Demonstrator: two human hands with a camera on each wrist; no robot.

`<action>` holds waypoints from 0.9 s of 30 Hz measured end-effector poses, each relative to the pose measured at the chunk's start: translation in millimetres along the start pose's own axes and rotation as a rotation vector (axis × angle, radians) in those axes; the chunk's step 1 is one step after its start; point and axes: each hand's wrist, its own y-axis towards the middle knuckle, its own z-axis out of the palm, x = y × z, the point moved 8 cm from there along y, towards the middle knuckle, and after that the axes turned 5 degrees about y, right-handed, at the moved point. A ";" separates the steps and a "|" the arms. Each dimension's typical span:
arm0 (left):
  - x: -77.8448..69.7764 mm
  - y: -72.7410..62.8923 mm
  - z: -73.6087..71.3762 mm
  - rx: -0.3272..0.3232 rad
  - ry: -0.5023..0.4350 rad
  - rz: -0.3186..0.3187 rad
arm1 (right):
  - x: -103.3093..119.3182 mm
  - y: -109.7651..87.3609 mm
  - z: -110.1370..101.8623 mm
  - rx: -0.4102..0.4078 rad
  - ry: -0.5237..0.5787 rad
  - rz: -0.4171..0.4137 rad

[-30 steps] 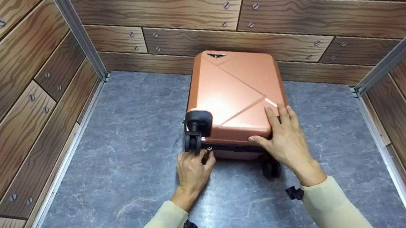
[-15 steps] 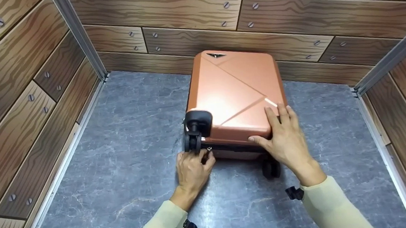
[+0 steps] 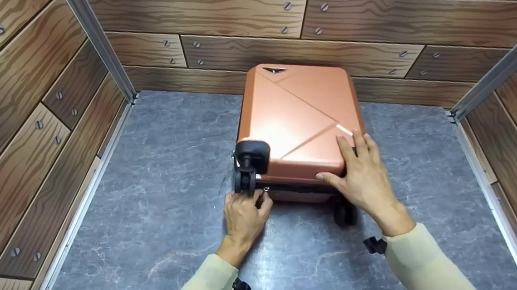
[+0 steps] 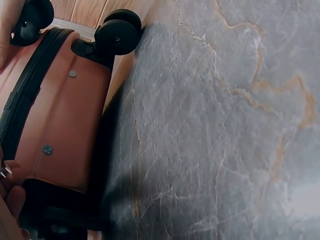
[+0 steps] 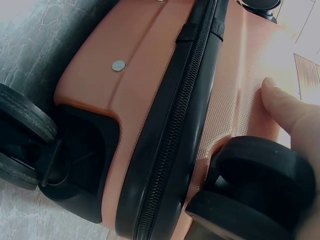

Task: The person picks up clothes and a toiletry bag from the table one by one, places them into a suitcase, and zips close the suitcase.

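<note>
An orange-pink hard-shell suitcase (image 3: 301, 110) lies flat on the floor with its wheeled end facing me. At its near left corner, below a black wheel (image 3: 245, 180), my left hand (image 3: 245, 216) pinches at the zipper seam with curled fingers. A shiny metal zipper pull (image 4: 5, 172) shows at those fingertips in the left wrist view; the fingers partly hide it. My right hand (image 3: 368, 180) rests over the near right corner, fingers extended on the top shell, thumb on the end face. The zipper (image 5: 172, 130) runs closed between black bands in the right wrist view.
Wood-patterned panels (image 3: 242, 41) wall in the back and both sides, joined by metal corner posts (image 3: 101, 42). The grey marbled floor (image 3: 169, 169) spreads around the suitcase. Another black wheel (image 3: 345, 214) sits low at the near right corner.
</note>
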 end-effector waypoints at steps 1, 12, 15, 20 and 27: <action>0.2 0.0 -0.2 -0.001 -0.003 0.000 | 0.1 0.2 0.0 0.000 0.000 0.000; 1.4 -2.7 -1.6 -0.043 -0.041 0.047 | 0.6 0.1 -0.7 0.000 -0.001 -0.001; 1.3 -2.5 -2.1 -0.052 -0.058 0.044 | 0.3 0.3 -1.3 -0.009 -0.005 -0.004; 0.6 -2.7 -3.5 -0.057 -0.063 0.034 | -0.4 0.0 -0.4 -0.008 -0.006 -0.002; 3.5 -4.0 -4.1 -0.026 -0.061 0.047 | -0.8 -0.6 0.6 0.000 -0.009 0.006</action>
